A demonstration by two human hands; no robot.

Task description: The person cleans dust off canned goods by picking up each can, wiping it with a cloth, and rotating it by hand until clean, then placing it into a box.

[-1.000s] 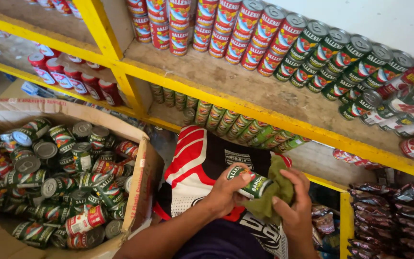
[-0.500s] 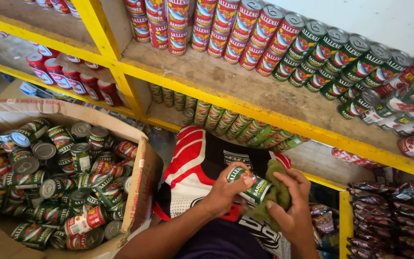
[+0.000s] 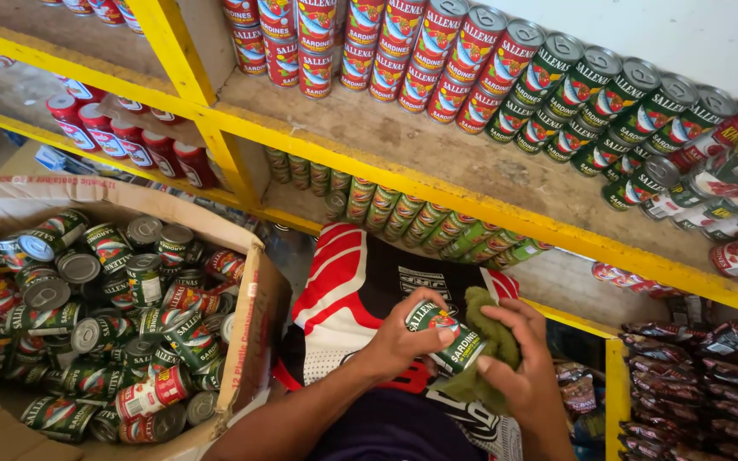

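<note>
Yellow-framed wooden shelving [image 3: 437, 192] fills the view above and beyond both hands, its top board well up from them. On that board, up and right of the hands, rows of red-label cans [image 3: 403, 51] run into rows of green-label cans [image 3: 608, 102], most upright, some at far right tipped over. Lower board just beyond the hands holds a row of green-label cans lying on their sides [image 3: 403, 218]. Far left of the hands, an open cardboard box [image 3: 254, 299], flaps up, holds a loose heap of green and red cans [image 3: 104, 324], some upright, some lying flat. Up and left of the hands, red bottles [image 3: 130, 141] on a lower shelf. Right of the right hand, dark snack packets [image 3: 685, 384] stacked low. Directly under the hands, the person's lap in a red, white and black garment [image 3: 343, 299]. Left hand [image 3: 399, 346] wraps a green-label sardine can [image 3: 446, 333] from the left, thumb over its label, can tilted with its end toward the shelf, held between the two hands. Right hand [image 3: 518, 358] closed around a green cloth [image 3: 489, 341], pressing it against the right side of the can; cloth bunches above and below the fingers. Both hands touching the can or cloth, close together, in front of the lower shelf edge.
</note>
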